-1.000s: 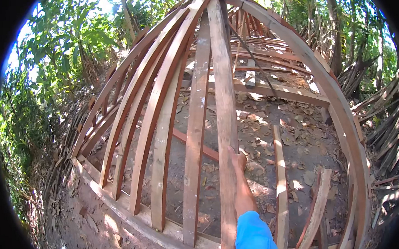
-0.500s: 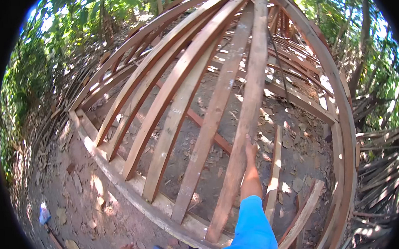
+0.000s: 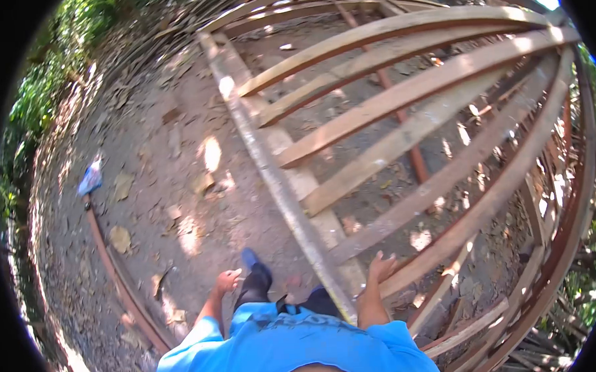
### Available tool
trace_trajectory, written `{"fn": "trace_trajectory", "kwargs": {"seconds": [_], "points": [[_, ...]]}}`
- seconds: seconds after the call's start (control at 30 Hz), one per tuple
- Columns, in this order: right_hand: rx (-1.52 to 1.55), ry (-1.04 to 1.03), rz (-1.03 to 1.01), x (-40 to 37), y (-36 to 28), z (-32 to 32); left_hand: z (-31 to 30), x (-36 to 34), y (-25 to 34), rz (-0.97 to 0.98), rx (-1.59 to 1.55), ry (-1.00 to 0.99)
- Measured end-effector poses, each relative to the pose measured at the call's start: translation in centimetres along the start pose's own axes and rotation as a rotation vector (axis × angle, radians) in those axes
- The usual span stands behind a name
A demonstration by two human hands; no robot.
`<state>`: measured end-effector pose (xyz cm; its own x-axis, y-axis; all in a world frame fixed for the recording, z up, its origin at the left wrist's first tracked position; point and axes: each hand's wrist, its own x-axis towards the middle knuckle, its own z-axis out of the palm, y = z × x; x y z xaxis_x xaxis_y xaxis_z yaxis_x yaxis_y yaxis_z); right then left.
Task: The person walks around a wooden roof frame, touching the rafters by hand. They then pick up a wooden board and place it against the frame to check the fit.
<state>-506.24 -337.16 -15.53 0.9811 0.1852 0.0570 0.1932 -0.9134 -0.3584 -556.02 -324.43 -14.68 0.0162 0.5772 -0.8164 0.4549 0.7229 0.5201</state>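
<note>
Leaf-strewn dirt now fills the frame's left as the view tips down. The right hand (image 3: 381, 267) has slid to the plank (image 3: 485, 201) foot, lower centre, fingers spread on it. The left hand (image 3: 227, 281) hangs loosely curled, empty.

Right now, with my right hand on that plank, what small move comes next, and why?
Probably close your right hand round the plank: the fingers lie spread on its lower end, beside the base beam, so nothing grips it yet.
</note>
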Motion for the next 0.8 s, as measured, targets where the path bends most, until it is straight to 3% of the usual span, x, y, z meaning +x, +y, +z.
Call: {"fn": "trace_trajectory", "kwargs": {"seconds": [0.07, 0.13, 0.17, 0.23, 0.27, 0.37, 0.47, 0.57, 0.63, 0.7, 0.8], "points": [[-0.006, -0.283, 0.164, -8.9, -2.4, 2.4, -5.1, 3.9, -1.5, -0.045, 0.033, 0.013], [-0.404, -0.49, -0.009, -15.5, -1.6, 8.9, -10.4, 7.3, -3.5, -0.082, 0.055, -0.035], [-0.383, -0.541, -0.037, -17.4, -2.8, 8.4, -13.5, 8.9, -3.7, -0.11, 0.054, -0.059], [-0.288, -0.622, -0.087, -18.7, -9.4, 9.4, -17.6, 7.3, -0.4, -0.111, -0.079, 0.14], [-0.158, -0.608, -0.155, -18.1, -13.3, 9.1, -19.7, 7.1, 1.8, -0.097, -0.134, 0.239], [0.082, -0.544, -0.24, -13.6, -21.9, 9.5, -25.4, 10.6, 2.5, -0.132, -0.175, 0.2], [0.327, -0.5, -0.243, -8.7, -29.5, 7.6, -27.9, 15.3, 4.2, -0.207, -0.013, 0.209], [0.532, -0.464, -0.173, -5.7, -37.3, 4.8, -27.2, 20.5, 7.7, -0.159, -0.109, 0.024], [0.563, -0.439, -0.125, -3.1, -41.6, 4.1, -25.0, 21.7, 14.3, -0.183, -0.11, -0.017], [0.681, -0.372, -0.124, 0.9, -45.6, 6.8, -23.5, 25.3, 18.6, -0.029, -0.078, -0.211], [0.792, -0.325, -0.135, 8.0, -53.1, 11.8, -21.5, 29.6, 27.2, -0.002, 0.024, -0.195]]}}
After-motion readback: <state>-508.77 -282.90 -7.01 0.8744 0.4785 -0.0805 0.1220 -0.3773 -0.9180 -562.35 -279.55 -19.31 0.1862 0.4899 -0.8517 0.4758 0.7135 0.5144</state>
